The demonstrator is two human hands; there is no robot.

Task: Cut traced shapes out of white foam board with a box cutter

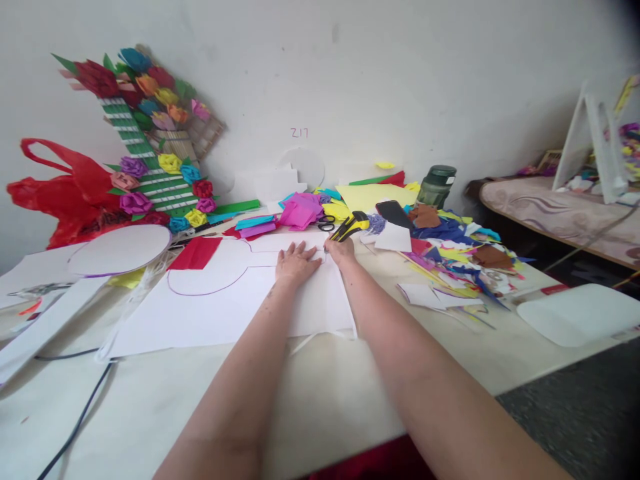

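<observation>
A large white board (pixel 200 320) lies on the table, with a purple outline of a rounded shape and a narrow strip running right. My left hand (pixel 299 262) rests flat on it over the strip, fingers spread. My right hand (pixel 341 251) is closed around a yellow and black utility knife (pixel 350 227), its tip down at the right end of the strip. Black-handled scissors (pixel 327 223) lie just behind my right hand. A red piece of paper (pixel 194 253) covers part of the outline's left side.
Colourful paper scraps (pixel 470 247) are heaped at right, near a green bottle (pixel 437 187). A paper-flower decoration (pixel 160 153) leans on the wall beside a red plastic bag (pixel 70 193). A white oval (pixel 120 250) lies at left; a black cable (pixel 80 420) crosses the front left.
</observation>
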